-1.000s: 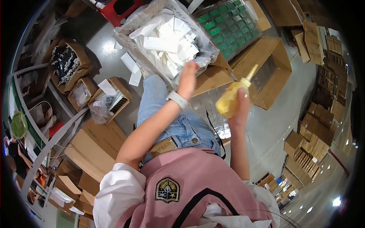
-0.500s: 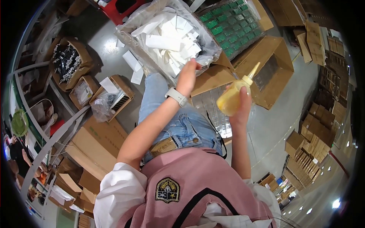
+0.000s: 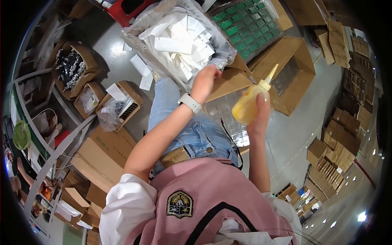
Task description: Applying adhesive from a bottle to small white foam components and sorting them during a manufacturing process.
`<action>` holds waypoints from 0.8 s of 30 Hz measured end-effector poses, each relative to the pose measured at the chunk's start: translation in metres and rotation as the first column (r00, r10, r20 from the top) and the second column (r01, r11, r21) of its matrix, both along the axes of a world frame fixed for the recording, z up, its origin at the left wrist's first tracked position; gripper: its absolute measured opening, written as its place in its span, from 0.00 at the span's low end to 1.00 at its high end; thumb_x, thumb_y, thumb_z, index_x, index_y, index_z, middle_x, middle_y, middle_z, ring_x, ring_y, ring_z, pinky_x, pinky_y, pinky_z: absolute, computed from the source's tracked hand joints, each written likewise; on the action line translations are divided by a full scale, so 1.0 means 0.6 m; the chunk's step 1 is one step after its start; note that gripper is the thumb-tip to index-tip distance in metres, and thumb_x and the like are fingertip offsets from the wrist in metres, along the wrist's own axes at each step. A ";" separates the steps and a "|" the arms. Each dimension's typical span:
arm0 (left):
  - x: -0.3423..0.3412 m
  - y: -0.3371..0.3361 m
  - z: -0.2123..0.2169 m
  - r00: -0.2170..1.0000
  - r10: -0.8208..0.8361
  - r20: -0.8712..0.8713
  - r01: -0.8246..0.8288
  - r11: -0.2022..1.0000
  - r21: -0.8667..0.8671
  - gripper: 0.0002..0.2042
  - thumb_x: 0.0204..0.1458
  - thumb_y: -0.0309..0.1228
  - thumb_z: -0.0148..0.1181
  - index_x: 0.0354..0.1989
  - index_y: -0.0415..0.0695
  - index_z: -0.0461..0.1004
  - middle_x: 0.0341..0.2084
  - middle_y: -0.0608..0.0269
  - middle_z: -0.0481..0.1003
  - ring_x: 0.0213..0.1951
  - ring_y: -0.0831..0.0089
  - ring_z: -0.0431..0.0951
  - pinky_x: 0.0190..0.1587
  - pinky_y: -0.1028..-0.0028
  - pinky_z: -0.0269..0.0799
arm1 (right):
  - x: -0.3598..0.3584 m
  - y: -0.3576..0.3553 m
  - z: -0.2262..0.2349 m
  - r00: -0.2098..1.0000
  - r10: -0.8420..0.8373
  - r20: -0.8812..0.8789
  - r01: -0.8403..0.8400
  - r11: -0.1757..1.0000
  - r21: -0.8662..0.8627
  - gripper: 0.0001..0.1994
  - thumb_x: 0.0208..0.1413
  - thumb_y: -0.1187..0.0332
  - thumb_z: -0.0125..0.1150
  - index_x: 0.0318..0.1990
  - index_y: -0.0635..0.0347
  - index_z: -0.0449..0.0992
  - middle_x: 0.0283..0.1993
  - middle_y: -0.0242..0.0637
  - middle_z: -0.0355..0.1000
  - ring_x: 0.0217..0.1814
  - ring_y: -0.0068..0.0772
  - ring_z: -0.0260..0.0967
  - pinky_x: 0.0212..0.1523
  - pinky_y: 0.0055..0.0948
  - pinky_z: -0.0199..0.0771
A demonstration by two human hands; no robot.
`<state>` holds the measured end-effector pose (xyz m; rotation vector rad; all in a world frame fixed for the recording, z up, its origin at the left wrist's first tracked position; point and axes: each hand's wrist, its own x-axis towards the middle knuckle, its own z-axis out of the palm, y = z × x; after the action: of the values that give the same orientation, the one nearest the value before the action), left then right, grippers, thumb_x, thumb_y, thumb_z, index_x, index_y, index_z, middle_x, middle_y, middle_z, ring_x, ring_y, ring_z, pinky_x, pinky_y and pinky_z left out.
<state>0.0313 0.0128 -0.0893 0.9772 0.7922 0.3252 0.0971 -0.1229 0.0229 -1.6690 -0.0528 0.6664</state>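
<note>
My right hand (image 3: 259,118) is wrapped round a squeeze bottle (image 3: 245,109). The bottle is soft and translucent, with a long pale nozzle pointing up and some yellowish liquid inside. My left hand (image 3: 204,83), with a white watch on its wrist, is in front of the near right edge of a plastic-lined box (image 3: 136,34). Its fingers are curled and its back is toward me, so whatever they may hold is hidden. Inside that box lies a loose heap of white flat pieces (image 3: 174,45).
A tray of green circuit boards (image 3: 245,30) lies at the far right, beside an open cardboard carton (image 3: 304,77). Clear plastic trays (image 3: 230,116) are between my hands. At left are a carton of black parts with white ends (image 3: 71,67) and a grey metal frame (image 3: 61,147).
My left hand has shifted slightly right, its fingers bending further toward the right. The squeeze bottle stays nearly where it was in my right hand.
</note>
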 end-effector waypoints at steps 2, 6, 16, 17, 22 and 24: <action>0.008 -0.028 0.022 0.992 0.075 -0.103 -0.078 0.997 -0.024 0.22 0.61 0.43 0.37 0.30 0.35 0.70 0.27 0.50 0.72 0.34 0.60 0.72 0.42 0.68 0.65 | -0.009 0.002 -0.006 0.995 -0.026 -0.099 0.029 0.999 0.038 0.18 0.60 0.58 0.50 0.50 0.61 0.64 0.43 0.37 0.69 0.44 0.26 0.68 0.45 0.27 0.68; 0.030 -0.098 0.055 0.994 -0.100 -0.052 0.098 0.995 -0.028 0.21 0.62 0.43 0.37 0.32 0.39 0.72 0.31 0.60 0.73 0.38 0.72 0.70 0.47 0.74 0.63 | -0.036 0.012 -0.023 0.999 -0.054 0.005 0.053 0.993 0.104 0.19 0.59 0.60 0.52 0.53 0.62 0.62 0.45 0.35 0.67 0.45 0.23 0.65 0.45 0.23 0.65; -0.008 0.011 0.023 1.000 0.015 0.008 -0.014 0.995 -0.098 0.20 0.61 0.41 0.36 0.29 0.37 0.70 0.28 0.57 0.72 0.35 0.67 0.71 0.42 0.69 0.65 | 0.009 -0.008 -0.006 0.998 0.046 -0.050 -0.040 0.994 0.106 0.22 0.58 0.56 0.52 0.53 0.61 0.62 0.46 0.37 0.68 0.44 0.27 0.69 0.44 0.29 0.70; -0.010 0.015 0.019 0.994 0.062 -0.094 -0.068 0.996 -0.055 0.20 0.62 0.41 0.36 0.30 0.38 0.69 0.29 0.57 0.72 0.35 0.67 0.71 0.43 0.69 0.65 | 0.002 -0.003 -0.016 1.000 -0.012 -0.007 0.013 0.993 0.115 0.21 0.58 0.57 0.51 0.53 0.61 0.63 0.46 0.37 0.68 0.44 0.27 0.69 0.45 0.28 0.69; 0.020 -0.091 0.058 0.999 -0.020 0.042 0.027 0.982 -0.189 0.20 0.62 0.43 0.37 0.34 0.38 0.69 0.32 0.59 0.72 0.37 0.68 0.70 0.44 0.70 0.64 | -0.038 0.026 -0.031 0.996 -0.057 -0.073 0.069 0.982 0.174 0.21 0.59 0.55 0.49 0.51 0.63 0.66 0.46 0.34 0.68 0.48 0.26 0.67 0.49 0.26 0.65; 0.018 -0.079 0.056 0.993 -0.092 0.068 0.102 0.982 -0.162 0.18 0.61 0.42 0.39 0.37 0.39 0.70 0.35 0.64 0.71 0.39 0.77 0.69 0.45 0.76 0.64 | -0.026 0.026 -0.033 0.978 -0.110 -0.178 0.138 0.979 0.151 0.23 0.59 0.52 0.49 0.51 0.63 0.66 0.46 0.35 0.69 0.47 0.27 0.68 0.48 0.26 0.67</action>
<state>0.0420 -0.0345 -0.0559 0.8434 0.7020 0.2003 0.0813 -0.1071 0.0031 -1.4419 0.1151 0.6871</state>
